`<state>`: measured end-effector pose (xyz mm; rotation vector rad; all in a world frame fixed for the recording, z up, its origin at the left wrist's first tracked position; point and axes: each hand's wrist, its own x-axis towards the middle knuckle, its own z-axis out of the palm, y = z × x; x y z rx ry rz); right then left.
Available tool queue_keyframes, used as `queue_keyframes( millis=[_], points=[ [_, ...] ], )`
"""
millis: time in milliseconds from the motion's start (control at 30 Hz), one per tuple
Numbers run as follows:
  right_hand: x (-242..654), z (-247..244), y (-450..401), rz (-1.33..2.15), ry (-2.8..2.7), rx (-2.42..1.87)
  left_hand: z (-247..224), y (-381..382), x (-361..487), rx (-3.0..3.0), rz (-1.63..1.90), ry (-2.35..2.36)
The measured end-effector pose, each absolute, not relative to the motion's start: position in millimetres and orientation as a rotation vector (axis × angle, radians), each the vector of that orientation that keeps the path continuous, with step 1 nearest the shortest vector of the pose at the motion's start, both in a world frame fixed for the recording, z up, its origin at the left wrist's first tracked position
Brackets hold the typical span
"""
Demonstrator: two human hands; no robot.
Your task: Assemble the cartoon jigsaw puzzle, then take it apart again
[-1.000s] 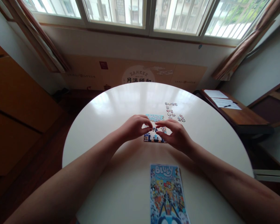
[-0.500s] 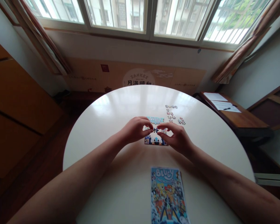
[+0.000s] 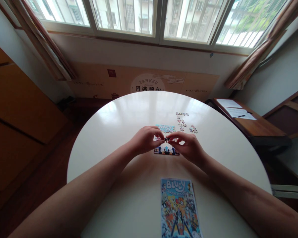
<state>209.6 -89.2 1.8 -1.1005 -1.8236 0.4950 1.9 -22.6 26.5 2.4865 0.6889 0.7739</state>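
Note:
Over the middle of a partly assembled jigsaw puzzle [image 3: 167, 151], both hands meet at a small dark puzzle piece [image 3: 166, 139]. My left hand [image 3: 147, 140] pinches its left side between thumb and forefinger. From the right, my right hand [image 3: 188, 144] grips the other side the same way. Below the fingers, the puzzle's bottom strip shows a blue dog face; its top strip [image 3: 165, 128] carries "BLUEY" lettering. Fingers cover much of the puzzle's middle section, where white tabletop shows through. Whether the held piece is single or several joined, I cannot tell.
Loose puzzle pieces [image 3: 180, 121] lie in rows beyond my right hand, with a small cluster [image 3: 193, 129] beside them. A colourful printed Bluey picture [image 3: 179, 208] lies nearer me on the round white table [image 3: 101, 138]. Papers and a pen rest on a wooden desk [image 3: 268, 127] at right.
My hands have drawn slightly closer together, and the fingertips now cover more of the dark piece. The loose pieces and the printed picture stay where they were.

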Motion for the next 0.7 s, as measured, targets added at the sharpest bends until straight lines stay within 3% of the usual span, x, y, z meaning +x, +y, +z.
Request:
queue_keyframes(
  millis=[700],
  points=[
    [211.0,2.7,-87.0,0.84,-1.623,-1.126,23.4,-22.7,3.9,2.366,0.819,0.708]
  ],
)
